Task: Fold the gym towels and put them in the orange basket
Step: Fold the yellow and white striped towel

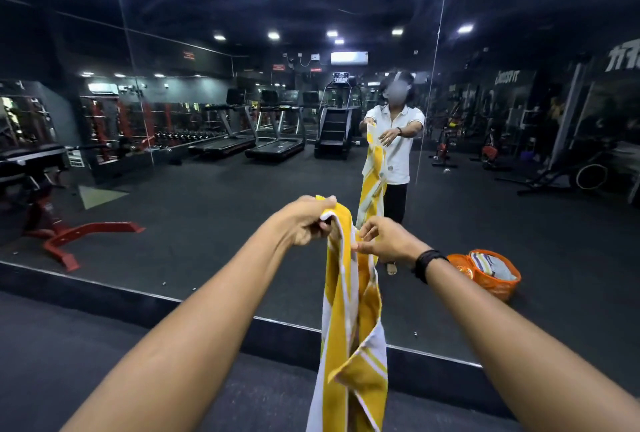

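Right at the centre, a yellow-and-white striped towel (349,321) hangs lengthwise from both raised hands, twisted loosely on itself and running down past the bottom edge of the view at 6 o'clock. The left hand (304,220) has its fingers curled tight around the towel's top corner, a bit of yellow cloth sticking out above the knuckles. The right hand (384,237), just beside it toward 3 o'clock, pinches the towel's edge slightly lower down between thumb and fingers, the other fingers loosely bent; a dark band (427,263) sits on that wrist. Both forearms reach in from the lower corners, at about 7 and 5 o'clock. Farther out at 4 o'clock from the hands, the orange basket (495,276) shows in the mirror (207,189), standing on the dark floor with folded striped cloth inside and a second orange rounded piece touching its left side; whether that piece is a lid I cannot tell. The mirror wall fills most of the view and shows the person in a white shirt holding the same towel at 12 o'clock. At 10 o'clock the reflection shows treadmills (249,127), and at 9 o'clock a red-framed bench (52,210).
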